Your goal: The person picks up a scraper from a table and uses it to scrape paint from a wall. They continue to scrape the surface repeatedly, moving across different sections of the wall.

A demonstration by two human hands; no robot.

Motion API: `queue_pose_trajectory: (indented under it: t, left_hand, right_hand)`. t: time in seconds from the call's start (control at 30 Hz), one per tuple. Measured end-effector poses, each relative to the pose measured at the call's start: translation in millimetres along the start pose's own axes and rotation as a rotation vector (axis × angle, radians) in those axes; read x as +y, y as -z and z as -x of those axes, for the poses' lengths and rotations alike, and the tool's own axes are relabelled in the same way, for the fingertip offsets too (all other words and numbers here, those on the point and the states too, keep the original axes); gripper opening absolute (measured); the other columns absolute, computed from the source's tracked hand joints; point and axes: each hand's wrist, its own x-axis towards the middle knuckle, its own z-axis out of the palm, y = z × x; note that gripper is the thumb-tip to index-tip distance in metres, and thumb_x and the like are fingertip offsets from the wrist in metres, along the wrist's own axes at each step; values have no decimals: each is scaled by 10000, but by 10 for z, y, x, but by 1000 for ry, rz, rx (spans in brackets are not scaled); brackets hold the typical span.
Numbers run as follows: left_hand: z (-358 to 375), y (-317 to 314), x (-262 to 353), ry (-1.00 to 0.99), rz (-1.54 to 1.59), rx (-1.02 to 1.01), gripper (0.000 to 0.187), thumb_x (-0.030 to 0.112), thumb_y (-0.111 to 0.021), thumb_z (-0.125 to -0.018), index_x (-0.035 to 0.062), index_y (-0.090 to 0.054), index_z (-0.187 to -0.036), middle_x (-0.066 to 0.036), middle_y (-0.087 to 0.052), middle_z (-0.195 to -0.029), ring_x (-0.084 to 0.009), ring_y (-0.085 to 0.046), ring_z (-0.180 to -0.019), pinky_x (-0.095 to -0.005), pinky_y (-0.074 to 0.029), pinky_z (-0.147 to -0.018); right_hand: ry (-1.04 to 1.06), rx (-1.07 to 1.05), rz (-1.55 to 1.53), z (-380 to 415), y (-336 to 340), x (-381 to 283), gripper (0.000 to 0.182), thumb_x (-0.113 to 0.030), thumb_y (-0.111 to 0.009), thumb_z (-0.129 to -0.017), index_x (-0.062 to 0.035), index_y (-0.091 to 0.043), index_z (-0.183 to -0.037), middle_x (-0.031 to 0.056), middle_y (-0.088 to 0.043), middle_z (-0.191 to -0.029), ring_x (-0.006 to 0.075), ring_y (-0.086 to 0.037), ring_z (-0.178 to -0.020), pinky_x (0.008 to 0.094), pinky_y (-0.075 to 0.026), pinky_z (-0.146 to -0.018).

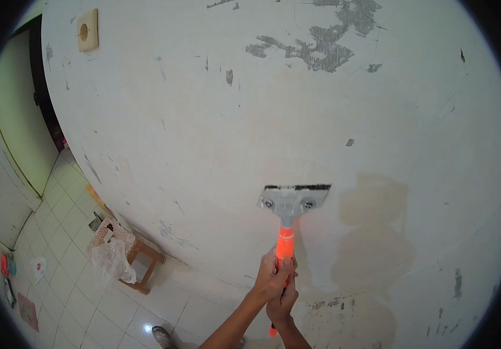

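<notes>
A wall scraper [286, 220] with a wide metal head and a bright orange handle is held against or very near the white wall [204, 145]; contact cannot be made out. Its dark blade edge points up, and two screws show on the grey head. My left hand [270, 277] is wrapped round the handle just below the orange collar. Lower down, my right hand [283, 303] also grips the handle, partly behind the left. The handle's orange end shows beneath my hands.
Grey bare patches [326, 49] mark the upper wall, and a socket [87, 30] sits at upper left. A small brown stool [145, 264] with a plastic bag [113, 262] stands against the wall. A door [20, 110] is at far left. Tiled floor [87, 308] lies below.
</notes>
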Motion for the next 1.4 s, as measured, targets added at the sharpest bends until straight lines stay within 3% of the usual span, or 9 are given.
queue_pose_trajectory:
  t: [0.07, 0.3, 0.4, 0.5, 0.6, 0.67, 0.7, 0.77, 1.4]
  left_hand:
    - [-83, 46, 5, -38, 35, -23, 420, 449, -549, -998, 31, -508, -989, -21, -523, -771, -93, -533, -652, -312, -566, -650]
    - [-56, 33, 24, 3, 28, -48, 418, 444, -542, -1001, 27, -512, -991, -28, -529, -784, -101, -538, -666, -316, -565, -657]
    - [-70, 18, 51, -41, 68, -42, 414, 436, -531, -1007, 22, -514, -996, -31, -536, -791, -97, -543, -676, -316, -566, -660]
    - [10, 0, 3, 7, 24, -26, 431, 449, -531, -1006, 18, -517, -1000, -31, -537, -789, -94, -543, -676, -314, -565, -657]
    - [-62, 33, 74, -11, 1, -62, 439, 456, -532, -1005, 17, -516, -1004, -27, -533, -781, -93, -543, -681, -314, -565, -654]
    - [-137, 27, 159, -45, 19, -31, 449, 464, -538, -1001, 17, -513, -1017, -22, -529, -772, -92, -539, -660, -308, -566, -651]
    - [-94, 20, 128, -40, 18, -32, 449, 464, -538, -1001, 17, -513, -1017, -22, -529, -772, -92, -539, -660, -308, -566, -651]
    - [-11, 4, 83, 3, 7, -38, 446, 462, -542, -999, 18, -506, -1007, -22, -527, -763, -90, -527, -618, -308, -561, -641]
    - [-9, -8, 467, 23, -119, -36, 456, 488, -483, -1017, 43, -495, -922, -17, -493, -718, -87, -504, -606, -309, -561, -633]
  right_hand:
    - [73, 3, 110, -86, -46, 25, 456, -241, -462, -1022, 79, -478, -1347, 206, -704, -969, 272, -726, -885, 347, -547, -747]
    - [155, 23, 154, -68, 17, -73, 450, -229, -464, -1017, 65, -475, -1358, 209, -700, -956, 309, -727, -863, 357, -548, -738]
    - [-33, -30, 93, -66, 0, -75, 438, -212, -464, -1016, 58, -478, -1360, 215, -700, -959, 324, -729, -873, 363, -550, -738]
    - [122, 40, 110, -20, 22, -109, 446, -217, -461, -1017, 66, -472, -1362, 217, -700, -958, 326, -730, -867, 361, -550, -728]
    - [178, 25, 157, -80, 3, -129, 454, -208, -460, -1014, 71, -459, -1372, 216, -702, -970, 321, -730, -866, 360, -550, -731]
    - [-143, -69, 8, -95, -35, -79, 616, -326, -497, -1002, 87, -379, -1444, 158, -683, -1065, 180, -650, -975, 336, -456, -964]
    - [-148, -67, 8, -70, -32, -101, 616, -326, -497, -1002, 87, -379, -1444, 158, -683, -1065, 180, -650, -975, 336, -456, -964]
    - [142, 51, 104, -50, -36, -185, 472, -222, -464, -1014, 73, -453, -1382, 216, -701, -956, 318, -726, -855, 363, -544, -724]
    - [137, 63, 21, -15, -187, -242, 537, -240, -438, -1018, 57, -378, -1461, 208, -696, -888, 300, -716, -766, 353, -529, -652]
